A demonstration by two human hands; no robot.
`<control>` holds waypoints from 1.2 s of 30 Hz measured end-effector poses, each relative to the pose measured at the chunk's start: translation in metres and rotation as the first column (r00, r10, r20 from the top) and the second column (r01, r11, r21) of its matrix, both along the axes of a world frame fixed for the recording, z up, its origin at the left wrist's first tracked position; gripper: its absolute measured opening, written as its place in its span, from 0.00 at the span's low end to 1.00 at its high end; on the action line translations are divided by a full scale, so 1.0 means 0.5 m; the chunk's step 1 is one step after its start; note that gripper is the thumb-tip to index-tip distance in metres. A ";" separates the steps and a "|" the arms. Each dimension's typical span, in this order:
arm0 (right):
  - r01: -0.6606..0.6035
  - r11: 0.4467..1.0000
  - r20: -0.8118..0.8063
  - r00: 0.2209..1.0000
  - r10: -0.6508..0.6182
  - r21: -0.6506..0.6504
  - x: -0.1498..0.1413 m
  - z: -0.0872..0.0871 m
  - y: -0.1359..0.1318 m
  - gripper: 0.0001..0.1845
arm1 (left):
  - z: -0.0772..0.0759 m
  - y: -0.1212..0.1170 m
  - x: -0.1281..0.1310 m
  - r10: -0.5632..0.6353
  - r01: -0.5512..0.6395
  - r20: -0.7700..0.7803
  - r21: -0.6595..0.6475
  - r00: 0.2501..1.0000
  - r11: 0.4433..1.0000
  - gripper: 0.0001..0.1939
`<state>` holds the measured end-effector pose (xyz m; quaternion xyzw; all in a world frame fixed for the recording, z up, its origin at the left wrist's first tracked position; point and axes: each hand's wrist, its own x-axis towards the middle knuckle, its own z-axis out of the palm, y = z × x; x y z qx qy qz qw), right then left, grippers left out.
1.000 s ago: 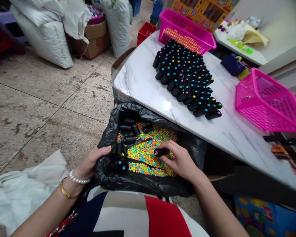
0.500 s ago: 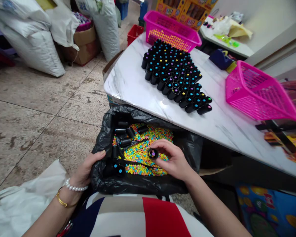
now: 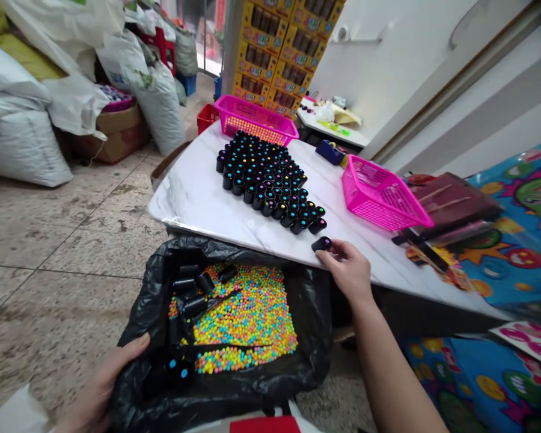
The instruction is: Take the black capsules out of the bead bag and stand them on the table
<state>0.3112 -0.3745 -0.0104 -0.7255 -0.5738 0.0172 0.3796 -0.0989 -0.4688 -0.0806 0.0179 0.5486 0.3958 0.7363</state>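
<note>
My right hand (image 3: 352,269) pinches a small black cylinder (image 3: 321,244) with a purple dot on its top, low over the near edge of the marble-patterned table (image 3: 189,207). Whether its base touches the table I cannot tell. Beyond it, many similar black cylinders (image 3: 261,180) stand upright in a packed group, their tops dotted blue, purple, yellow and pink. My left hand (image 3: 101,382) grips the left side of a box lined with a black plastic bag (image 3: 309,343), thumb over the rim. Inside lie colourful little balls (image 3: 247,313) and several more black cylinders (image 3: 193,305).
Two pink baskets (image 3: 379,207) (image 3: 256,120) stand on the table, right and back. Yellow boxes (image 3: 270,57) are stacked behind. White sacks (image 3: 22,141) fill the left side of the floor. Blue printed packaging (image 3: 482,379) lies at lower right.
My right hand has carried the black cylinder from above the balls up and right to the table edge. The view has tilted up and shifted right. My left hand stays at the box rim.
</note>
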 end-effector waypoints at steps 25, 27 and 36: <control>-0.807 0.342 0.339 0.188 0.922 -0.481 -0.405 -0.114 -0.024 0.16 | -0.027 0.009 0.023 0.416 -0.352 -0.213 0.280 0.884 0.893 0.09; -0.802 0.320 0.289 0.192 0.938 -0.505 -0.383 -0.108 -0.028 0.15 | -0.039 0.012 0.019 0.410 -0.342 -0.219 0.292 0.885 0.893 0.05; -0.675 0.414 0.336 0.252 0.907 -0.611 -0.277 -0.109 -0.105 0.09 | -0.033 0.021 0.020 0.342 -0.279 -0.189 0.294 0.921 0.914 0.10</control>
